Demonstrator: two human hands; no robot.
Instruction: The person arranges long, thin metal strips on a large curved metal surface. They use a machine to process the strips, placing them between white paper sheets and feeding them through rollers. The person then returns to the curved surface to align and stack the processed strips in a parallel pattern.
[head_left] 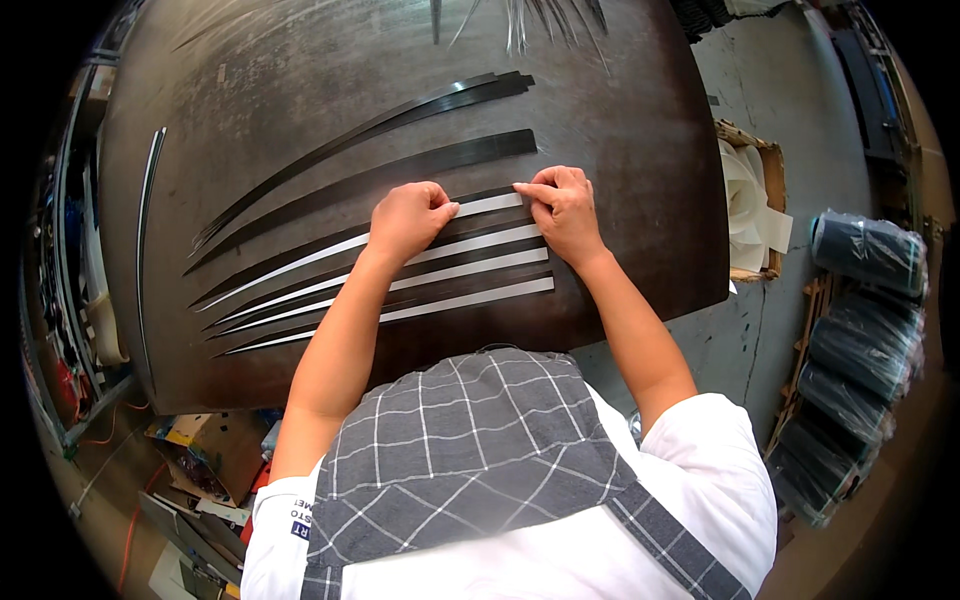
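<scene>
Pinches white strip (494, 204) at twelve o'clock in left hand (406, 220), with right hand (570, 212) at its end (cannot tell if pinching); could skew it by tugging.

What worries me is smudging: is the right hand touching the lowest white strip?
Apart: the head view shows the table between the right hand and lowest white strip.

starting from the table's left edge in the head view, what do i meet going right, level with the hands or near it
slim dark-and-light strip → left hand → right hand → cardboard box → uppermost plastic-wrapped dark roll
</scene>
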